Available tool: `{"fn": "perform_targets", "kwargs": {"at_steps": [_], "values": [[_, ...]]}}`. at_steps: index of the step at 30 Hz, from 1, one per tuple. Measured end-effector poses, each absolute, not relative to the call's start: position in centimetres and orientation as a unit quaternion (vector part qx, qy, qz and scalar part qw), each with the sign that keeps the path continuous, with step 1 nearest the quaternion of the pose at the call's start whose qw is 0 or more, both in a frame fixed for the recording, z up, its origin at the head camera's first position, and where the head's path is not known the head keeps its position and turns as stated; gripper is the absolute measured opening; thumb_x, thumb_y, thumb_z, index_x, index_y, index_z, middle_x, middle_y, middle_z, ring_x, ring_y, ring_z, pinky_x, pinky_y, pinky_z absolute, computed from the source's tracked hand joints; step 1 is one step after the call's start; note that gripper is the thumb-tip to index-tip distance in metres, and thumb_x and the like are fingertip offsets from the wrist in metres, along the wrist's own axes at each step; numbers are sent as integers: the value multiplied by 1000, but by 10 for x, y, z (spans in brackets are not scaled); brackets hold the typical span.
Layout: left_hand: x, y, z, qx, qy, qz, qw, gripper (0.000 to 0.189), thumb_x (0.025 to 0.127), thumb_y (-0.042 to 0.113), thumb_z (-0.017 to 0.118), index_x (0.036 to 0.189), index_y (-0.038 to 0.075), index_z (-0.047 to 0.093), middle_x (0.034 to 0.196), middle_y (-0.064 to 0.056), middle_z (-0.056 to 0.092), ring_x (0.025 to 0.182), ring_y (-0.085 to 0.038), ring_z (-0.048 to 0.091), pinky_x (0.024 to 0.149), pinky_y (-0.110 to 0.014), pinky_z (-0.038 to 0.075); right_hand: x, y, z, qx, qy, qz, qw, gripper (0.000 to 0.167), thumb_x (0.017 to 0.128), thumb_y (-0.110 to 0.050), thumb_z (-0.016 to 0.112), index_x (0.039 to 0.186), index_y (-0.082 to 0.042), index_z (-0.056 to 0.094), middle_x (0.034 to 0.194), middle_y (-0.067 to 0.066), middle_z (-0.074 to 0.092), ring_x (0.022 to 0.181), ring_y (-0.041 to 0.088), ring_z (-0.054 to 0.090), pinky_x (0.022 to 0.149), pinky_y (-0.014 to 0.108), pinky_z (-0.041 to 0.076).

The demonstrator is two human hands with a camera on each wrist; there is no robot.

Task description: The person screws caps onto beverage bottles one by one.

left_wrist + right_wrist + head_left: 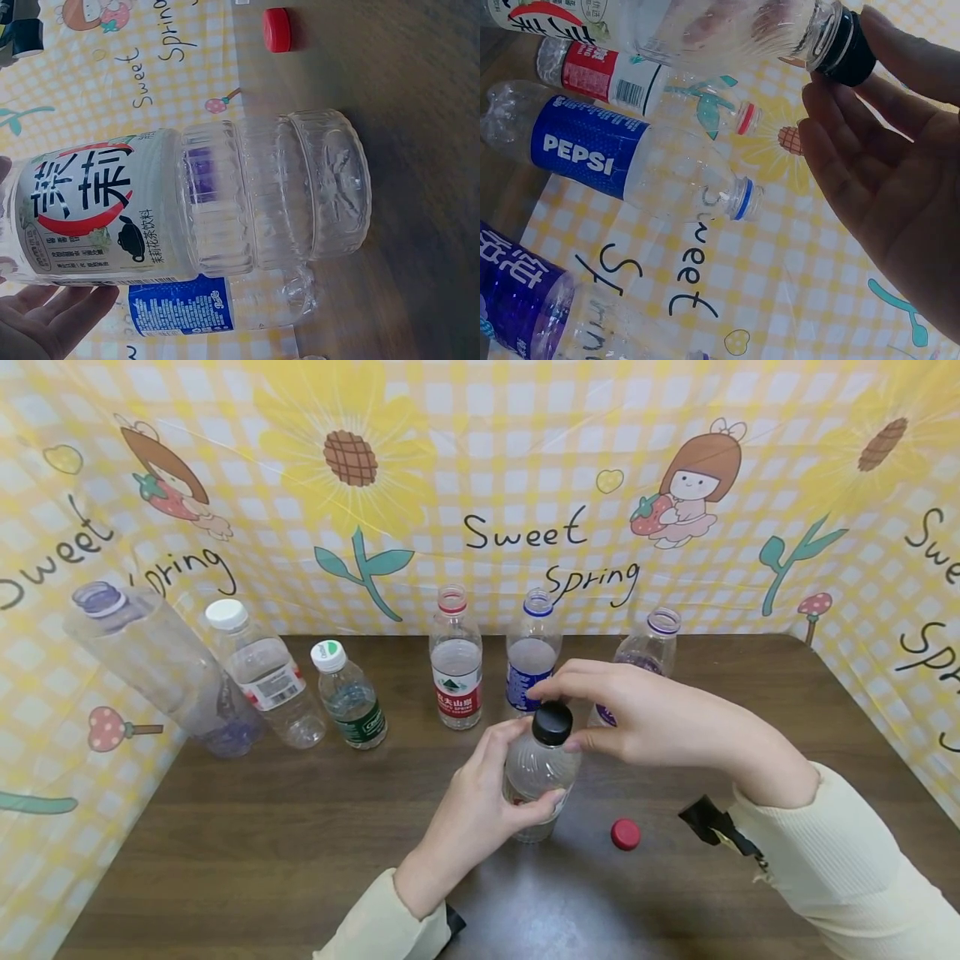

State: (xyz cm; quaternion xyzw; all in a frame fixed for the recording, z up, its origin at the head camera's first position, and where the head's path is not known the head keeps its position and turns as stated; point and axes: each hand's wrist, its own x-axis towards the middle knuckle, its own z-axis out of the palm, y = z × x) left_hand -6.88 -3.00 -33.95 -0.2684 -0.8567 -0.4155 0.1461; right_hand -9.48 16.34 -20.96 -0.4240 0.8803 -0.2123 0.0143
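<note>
Currently, the left hand [474,802] grips a clear bottle [543,767] in front of the Pepsi bottle [532,656], away from the table [262,852] edges; the right hand [648,714] pinches its black cap [552,724]; tabletop separates it from a red cap [626,834].

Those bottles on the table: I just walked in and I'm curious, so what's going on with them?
A person's left hand grips a clear bottle around its body while the right hand pinches the black cap at its top. Whether that cap is screwed tight, I can't tell. A red cap lies loose on the table nearby. Behind, the red-labelled bottle, Pepsi bottle and purple-labelled bottle stand uncapped; further left, the green-labelled bottle has its cap on.
</note>
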Motion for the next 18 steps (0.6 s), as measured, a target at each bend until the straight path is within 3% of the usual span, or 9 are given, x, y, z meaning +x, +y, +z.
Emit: {"fn": "perform_targets", "kwargs": {"at_steps": [6, 18], "values": [[-69, -30, -340, -270, -856, -415, 149, 69, 75, 26, 81, 130, 10, 42, 131, -6, 54, 117, -20, 60, 92, -35, 54, -96, 163, -213, -435, 873, -219, 5, 36, 84, -5, 70, 118, -14, 64, 113, -3, 62, 100, 9, 58, 85, 34, 51], [-68, -29, -340, -267, -854, -421, 149, 70, 75, 26, 81, 131, 11, 42, 131, -6, 54, 116, -20, 60, 91, -35, 54, -94, 160, -221, -417, 879, -227, -35, 28, 81, -7, 73, 108, -12, 67, 106, -2, 64, 97, 10, 59, 83, 34, 51]]}}
